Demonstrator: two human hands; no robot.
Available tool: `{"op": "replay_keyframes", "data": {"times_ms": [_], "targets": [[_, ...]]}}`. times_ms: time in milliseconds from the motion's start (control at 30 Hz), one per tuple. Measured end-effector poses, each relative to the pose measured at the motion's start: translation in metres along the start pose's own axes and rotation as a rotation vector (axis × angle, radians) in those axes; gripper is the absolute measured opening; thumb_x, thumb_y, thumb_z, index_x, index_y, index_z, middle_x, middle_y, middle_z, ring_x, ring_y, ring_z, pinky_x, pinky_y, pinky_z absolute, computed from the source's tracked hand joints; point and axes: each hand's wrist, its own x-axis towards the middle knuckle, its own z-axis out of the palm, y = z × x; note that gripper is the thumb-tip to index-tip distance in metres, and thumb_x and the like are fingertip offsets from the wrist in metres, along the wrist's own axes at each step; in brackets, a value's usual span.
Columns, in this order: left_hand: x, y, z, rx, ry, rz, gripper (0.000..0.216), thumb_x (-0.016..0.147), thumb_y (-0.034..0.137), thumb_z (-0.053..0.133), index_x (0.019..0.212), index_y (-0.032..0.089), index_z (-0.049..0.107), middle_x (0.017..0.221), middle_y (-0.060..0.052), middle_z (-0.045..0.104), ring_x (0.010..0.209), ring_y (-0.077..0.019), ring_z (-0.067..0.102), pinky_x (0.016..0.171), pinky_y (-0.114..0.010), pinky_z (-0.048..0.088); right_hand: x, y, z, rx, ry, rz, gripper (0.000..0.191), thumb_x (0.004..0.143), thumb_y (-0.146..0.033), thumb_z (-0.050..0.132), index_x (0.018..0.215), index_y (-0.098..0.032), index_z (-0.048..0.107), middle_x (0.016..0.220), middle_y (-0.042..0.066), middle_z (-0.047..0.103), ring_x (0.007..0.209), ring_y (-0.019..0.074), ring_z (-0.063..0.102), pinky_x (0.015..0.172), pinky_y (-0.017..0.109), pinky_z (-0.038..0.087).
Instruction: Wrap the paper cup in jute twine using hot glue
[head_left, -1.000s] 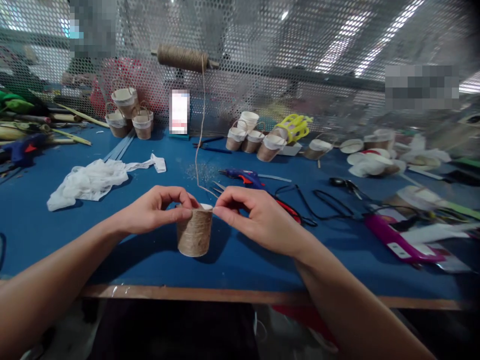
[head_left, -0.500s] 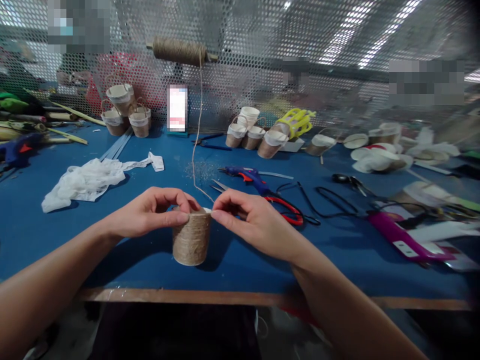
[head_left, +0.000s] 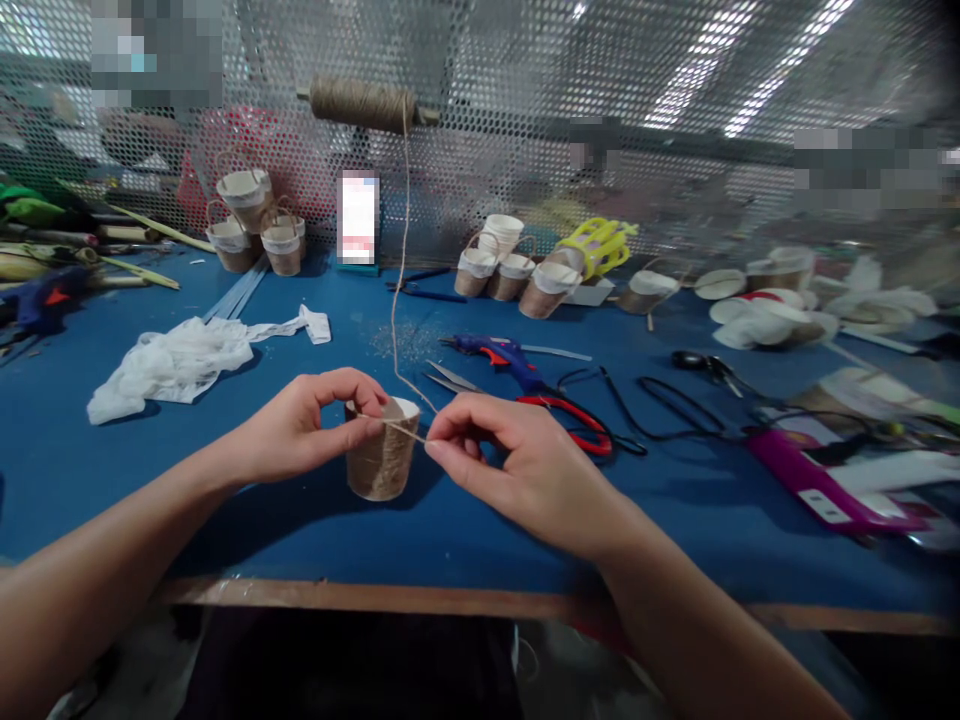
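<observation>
A paper cup (head_left: 380, 465) wrapped in brown twine is tilted slightly near the table's front, its white inside showing at the top. My left hand (head_left: 315, 425) pinches its rim from the left, thumb outside and fingers over the edge. Just right of the cup, my right hand (head_left: 510, 455) is closed, thumb and forefinger pinching the twine (head_left: 405, 431). A short stretch of that twine runs across the cup's upper side between both hands. From my right hand the strand climbs to the twine spool (head_left: 361, 103) hung on the mesh.
Behind my right hand lie a blue glue gun (head_left: 499, 358) and red-handled scissors (head_left: 581, 425). White lace (head_left: 176, 365) is heaped at left. Small twine-covered buckets (head_left: 281, 245) stand along the perforated mesh, near a phone (head_left: 358, 218). A purple power strip (head_left: 825, 480) lies at right.
The cup has risen a little and tipped, showing more of its inside. My right hand has moved slightly right and down, and twine now stretches visibly between the hands.
</observation>
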Motion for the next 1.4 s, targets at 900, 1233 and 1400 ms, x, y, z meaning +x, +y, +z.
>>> {"op": "replay_keyframes", "data": {"times_ms": [900, 1233, 1400], "targets": [[-0.004, 0.004, -0.005, -0.27, -0.162, -0.051, 0.01, 0.081, 0.021, 0.057, 0.077, 0.013, 0.059, 0.103, -0.01, 0.06, 0.1, -0.0215, 0.054, 0.085, -0.033, 0.042, 0.004, 0.01, 0.002, 0.093, -0.043, 0.011, 0.015, 0.084, -0.021, 0.052, 0.091, -0.017, 0.064, 0.08, 0.0, 0.063, 0.068, 0.0098, 0.055, 0.061, 0.022, 0.043], [-0.001, 0.0, -0.003, -0.338, -0.178, -0.111, 0.007, 0.081, 0.019, 0.056, 0.077, 0.014, 0.058, 0.102, -0.007, 0.06, 0.092, -0.0162, 0.055, 0.079, -0.027, 0.043, 0.003, 0.006, -0.001, 0.051, -0.08, 0.004, 0.01, 0.086, -0.019, 0.049, 0.083, -0.018, 0.059, 0.078, 0.0, 0.06, 0.07, 0.0107, 0.055, 0.063, 0.023, 0.044], [-0.001, -0.001, -0.001, -0.3, -0.157, -0.124, 0.01, 0.079, 0.022, 0.059, 0.082, 0.013, 0.057, 0.096, -0.007, 0.061, 0.085, -0.0149, 0.056, 0.076, -0.027, 0.044, 0.003, 0.006, -0.001, 0.036, -0.102, 0.003, 0.01, 0.086, -0.019, 0.049, 0.084, -0.018, 0.058, 0.078, 0.0, 0.058, 0.07, 0.0103, 0.054, 0.065, 0.023, 0.043]]}}
